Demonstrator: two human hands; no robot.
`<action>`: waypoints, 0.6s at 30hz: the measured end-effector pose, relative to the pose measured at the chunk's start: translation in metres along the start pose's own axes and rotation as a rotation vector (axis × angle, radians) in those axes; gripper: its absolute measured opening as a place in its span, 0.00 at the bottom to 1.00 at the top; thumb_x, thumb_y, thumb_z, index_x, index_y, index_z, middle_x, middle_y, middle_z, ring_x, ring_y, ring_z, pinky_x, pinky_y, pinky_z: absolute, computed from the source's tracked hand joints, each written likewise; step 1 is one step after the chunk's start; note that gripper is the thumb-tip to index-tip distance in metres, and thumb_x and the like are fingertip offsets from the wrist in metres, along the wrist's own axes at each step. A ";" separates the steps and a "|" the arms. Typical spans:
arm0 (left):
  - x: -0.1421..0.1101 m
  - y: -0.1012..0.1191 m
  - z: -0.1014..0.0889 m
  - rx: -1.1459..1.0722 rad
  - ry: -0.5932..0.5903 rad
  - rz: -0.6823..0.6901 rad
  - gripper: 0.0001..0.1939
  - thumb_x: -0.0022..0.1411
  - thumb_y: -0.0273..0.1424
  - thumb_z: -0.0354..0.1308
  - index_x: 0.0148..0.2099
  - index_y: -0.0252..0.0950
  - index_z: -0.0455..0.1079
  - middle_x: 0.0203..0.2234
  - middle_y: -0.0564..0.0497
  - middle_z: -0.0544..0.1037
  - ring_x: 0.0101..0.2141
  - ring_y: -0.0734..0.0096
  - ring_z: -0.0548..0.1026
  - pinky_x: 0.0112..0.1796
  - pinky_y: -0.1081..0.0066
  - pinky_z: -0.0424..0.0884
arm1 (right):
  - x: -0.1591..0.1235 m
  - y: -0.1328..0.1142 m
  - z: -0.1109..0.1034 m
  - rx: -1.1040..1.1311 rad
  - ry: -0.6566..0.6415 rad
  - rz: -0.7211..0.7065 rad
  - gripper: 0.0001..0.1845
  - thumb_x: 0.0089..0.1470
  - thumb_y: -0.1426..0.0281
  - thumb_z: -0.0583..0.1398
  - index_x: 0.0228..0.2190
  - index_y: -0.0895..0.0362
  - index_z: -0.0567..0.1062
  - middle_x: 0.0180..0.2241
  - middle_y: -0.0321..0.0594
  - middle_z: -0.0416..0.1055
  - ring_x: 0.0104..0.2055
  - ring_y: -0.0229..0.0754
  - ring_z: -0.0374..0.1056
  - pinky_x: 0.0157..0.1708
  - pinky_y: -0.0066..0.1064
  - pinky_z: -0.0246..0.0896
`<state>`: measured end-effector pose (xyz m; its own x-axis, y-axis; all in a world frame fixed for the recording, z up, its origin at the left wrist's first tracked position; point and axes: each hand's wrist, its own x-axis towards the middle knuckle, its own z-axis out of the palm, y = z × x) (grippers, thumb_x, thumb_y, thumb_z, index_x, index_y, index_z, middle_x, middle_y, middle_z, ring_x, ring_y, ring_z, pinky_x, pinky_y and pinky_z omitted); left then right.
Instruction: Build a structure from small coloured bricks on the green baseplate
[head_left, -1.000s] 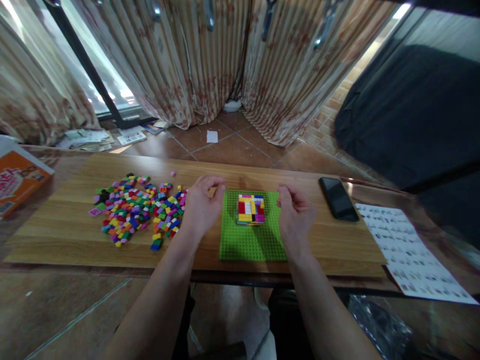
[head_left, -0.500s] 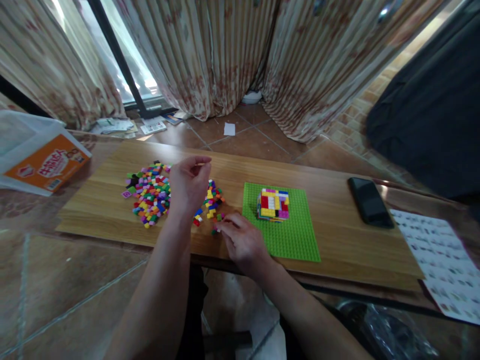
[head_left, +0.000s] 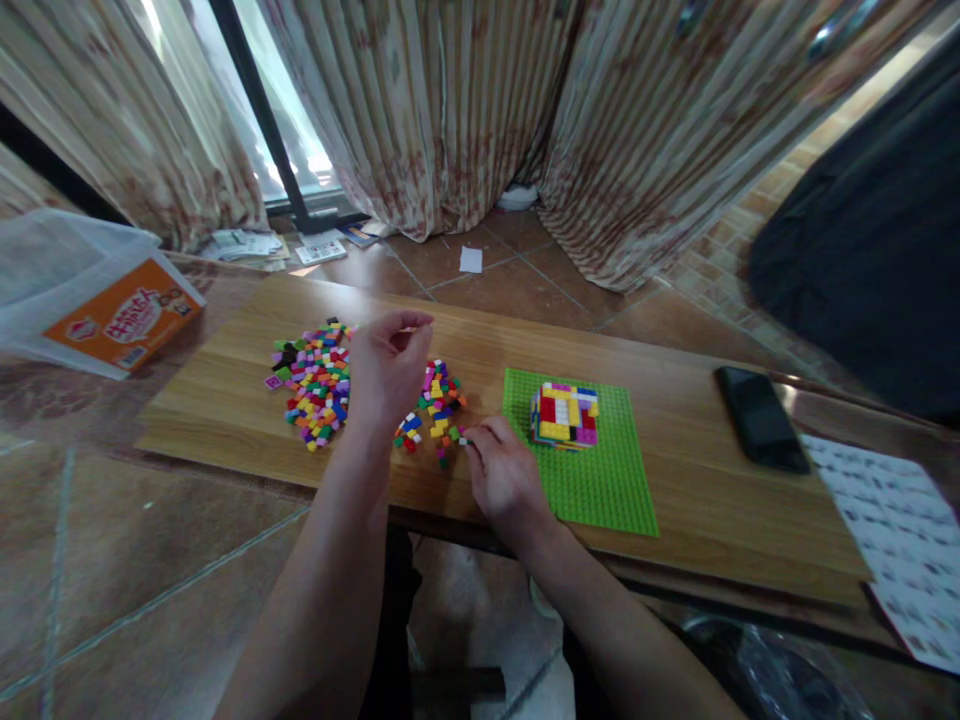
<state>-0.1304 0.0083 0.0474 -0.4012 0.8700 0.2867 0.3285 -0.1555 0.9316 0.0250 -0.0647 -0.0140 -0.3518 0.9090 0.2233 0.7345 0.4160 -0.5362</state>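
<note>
My left hand (head_left: 390, 375) is closed in a pinch above the pile of small building bricks (head_left: 319, 385); whatever lies between its fingertips, if anything, is hidden. At the right edge of a smaller scatter of bricks (head_left: 437, 392), my right hand (head_left: 508, 480) pinches a small pale building brick (head_left: 463, 439) at its fingertips. To the right of that hand lies a green studded baseplate (head_left: 600, 490). On its upper part stands a block built of many-coloured bricks (head_left: 562, 415), with an uneven top.
A black phone (head_left: 761, 418) lies at the right of the wooden board (head_left: 697, 490), beside a printed sheet (head_left: 889, 540). A translucent container with an orange label (head_left: 124, 315) stands at the left. Curtains hang behind, and a paper piece (head_left: 471, 260) is on the floor.
My right hand has shifted slightly away from me, up from the board's near side, with the pale brick at its fingertips. My left hand stays over the pile. The whole view has shifted slightly.
</note>
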 end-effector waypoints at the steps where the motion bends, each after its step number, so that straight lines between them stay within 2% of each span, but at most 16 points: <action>1: 0.000 0.000 0.000 -0.004 0.001 -0.001 0.08 0.54 0.28 0.58 0.35 0.33 0.77 0.19 0.55 0.73 0.19 0.79 0.64 0.20 0.78 0.57 | 0.001 0.000 0.000 0.006 0.018 0.007 0.13 0.61 0.77 0.52 0.40 0.59 0.76 0.40 0.47 0.69 0.40 0.44 0.69 0.42 0.32 0.67; 5: 0.000 -0.001 0.001 -0.012 -0.001 -0.005 0.08 0.54 0.28 0.58 0.35 0.33 0.77 0.18 0.55 0.73 0.18 0.79 0.64 0.20 0.78 0.56 | 0.004 -0.002 0.000 0.033 0.023 -0.003 0.13 0.61 0.75 0.52 0.42 0.58 0.75 0.44 0.47 0.68 0.43 0.43 0.69 0.45 0.33 0.66; 9: 0.000 -0.002 0.002 -0.016 0.000 0.007 0.07 0.53 0.28 0.58 0.34 0.33 0.77 0.19 0.55 0.73 0.20 0.78 0.66 0.21 0.78 0.58 | 0.009 -0.008 -0.001 -0.036 -0.063 0.024 0.14 0.61 0.74 0.54 0.46 0.57 0.75 0.48 0.48 0.68 0.47 0.45 0.68 0.47 0.35 0.67; 13: 0.000 -0.004 0.002 -0.013 -0.008 0.021 0.07 0.53 0.27 0.58 0.34 0.33 0.77 0.19 0.54 0.73 0.20 0.78 0.67 0.21 0.78 0.59 | 0.015 -0.014 -0.003 -0.111 -0.140 0.067 0.14 0.61 0.74 0.53 0.44 0.55 0.76 0.49 0.46 0.68 0.47 0.45 0.68 0.45 0.35 0.67; 18: 0.000 -0.003 0.001 0.007 -0.027 0.022 0.08 0.53 0.27 0.58 0.35 0.32 0.77 0.19 0.54 0.73 0.20 0.78 0.66 0.21 0.78 0.58 | 0.019 -0.014 0.000 -0.125 -0.121 0.061 0.14 0.59 0.74 0.53 0.44 0.56 0.74 0.48 0.46 0.69 0.47 0.45 0.68 0.43 0.34 0.67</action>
<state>-0.1309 0.0093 0.0446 -0.3702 0.8790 0.3006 0.3428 -0.1715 0.9236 0.0080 -0.0532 -0.0022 -0.3663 0.9261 0.0900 0.8204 0.3671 -0.4383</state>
